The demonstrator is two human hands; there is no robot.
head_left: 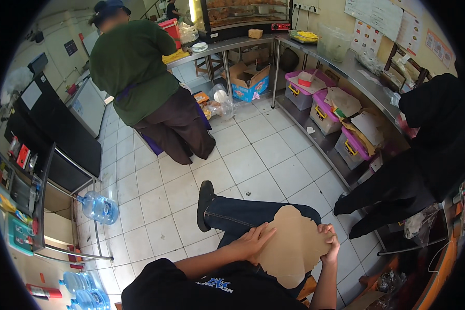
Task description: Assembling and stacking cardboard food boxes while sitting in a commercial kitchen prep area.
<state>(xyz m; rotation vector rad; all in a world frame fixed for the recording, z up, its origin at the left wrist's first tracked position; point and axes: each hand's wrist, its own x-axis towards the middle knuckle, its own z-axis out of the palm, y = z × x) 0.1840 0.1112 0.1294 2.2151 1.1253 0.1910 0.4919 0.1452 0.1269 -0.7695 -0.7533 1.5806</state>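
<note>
A flat brown cardboard piece (290, 250) with a scalloped, lobed outline lies tilted over my lap. My left hand (254, 243) holds its left edge, the fingers stretched across the top face and the thumb mostly hidden. At the opposite edge my right hand (329, 242) grips the cardboard with bent fingers. My crossed leg in dark jeans (258, 213) is partly behind the piece.
At the counter a person in a green shirt (134, 72) stands, back turned. A person in black (423, 150) is at the right bench. Purple-lidded bins (325, 116) fill its lower shelf. Blue water bottles (99, 207) stand left, near a metal-legged table (51, 191).
</note>
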